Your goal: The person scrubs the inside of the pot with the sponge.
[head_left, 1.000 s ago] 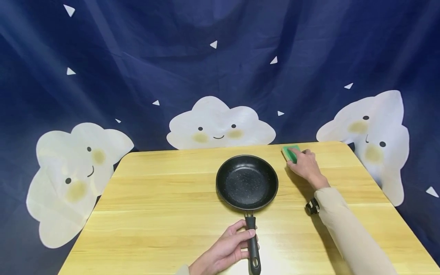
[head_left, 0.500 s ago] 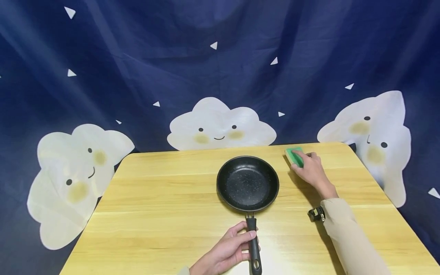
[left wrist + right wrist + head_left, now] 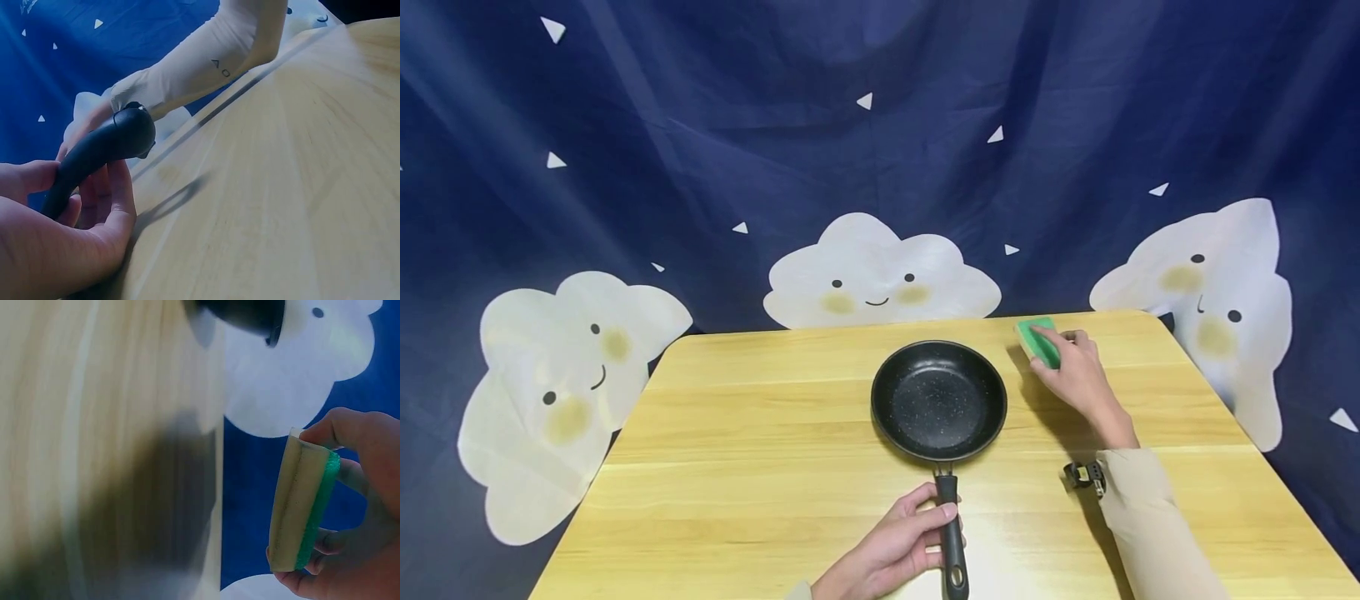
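Note:
A black frying pan (image 3: 938,400) stands at the middle of the wooden table, its speckled inside facing up. My left hand (image 3: 902,537) holds the pan's black handle (image 3: 87,153), thumb on top and fingers around the far side. Beyond the pan's right rim, near the back edge, my right hand (image 3: 1075,371) pinches a sponge (image 3: 303,506) by its edges between thumb and fingers. The sponge has a cream body and a green scouring side, which faces up in the head view. In the right wrist view it hangs above the table, apart from its shadow.
The pale wooden table (image 3: 737,467) has rounded back corners. Right behind it hangs a dark blue curtain (image 3: 880,150) with white clouds and triangles. A small black device (image 3: 1084,476) sits at my right wrist, by the beige sleeve (image 3: 1157,525).
My right hand and the sponge shift slightly toward me and to the right, then a little back left. The left hand and the frying pan stay in place.

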The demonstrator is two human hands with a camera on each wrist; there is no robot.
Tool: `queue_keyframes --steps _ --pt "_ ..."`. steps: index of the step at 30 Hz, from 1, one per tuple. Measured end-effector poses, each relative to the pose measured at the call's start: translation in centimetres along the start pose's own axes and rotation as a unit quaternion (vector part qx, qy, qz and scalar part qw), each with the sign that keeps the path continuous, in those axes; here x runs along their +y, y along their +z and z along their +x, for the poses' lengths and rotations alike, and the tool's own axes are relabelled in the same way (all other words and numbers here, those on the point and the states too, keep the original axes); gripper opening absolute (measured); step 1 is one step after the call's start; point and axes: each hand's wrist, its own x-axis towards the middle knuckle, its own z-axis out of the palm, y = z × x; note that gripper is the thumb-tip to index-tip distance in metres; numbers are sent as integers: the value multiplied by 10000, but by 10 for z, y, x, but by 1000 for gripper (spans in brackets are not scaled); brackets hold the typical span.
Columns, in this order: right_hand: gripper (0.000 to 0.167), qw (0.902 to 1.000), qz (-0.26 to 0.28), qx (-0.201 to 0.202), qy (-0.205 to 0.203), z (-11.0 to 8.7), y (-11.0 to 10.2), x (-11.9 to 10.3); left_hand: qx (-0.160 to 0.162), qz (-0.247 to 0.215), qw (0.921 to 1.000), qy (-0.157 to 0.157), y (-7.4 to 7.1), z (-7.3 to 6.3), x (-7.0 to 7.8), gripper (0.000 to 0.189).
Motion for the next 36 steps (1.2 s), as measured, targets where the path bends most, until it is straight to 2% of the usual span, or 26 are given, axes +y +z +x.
queue_keyframes --steps 7,17,26,30,36 --pt "56 9996 174 216 -52 -8 -4 -9 -120 -10 9999 60 0 3 -2 17" --pt "53 9979 264 454 -386 -17 -12 -25 -120 -3 9999 45 1 5 -3 17" --pt "51 9973 405 48 -619 -20 -10 -40 -72 -138 9998 -86 -3 2 -2 18" --pt "51 9965 340 -72 -757 -23 -8 -45 -124 -256 9995 -103 -3 2 -5 25" --pt "49 9937 381 -352 -997 -23 -3 -54 -126 -148 9998 -75 -3 1 -3 20"
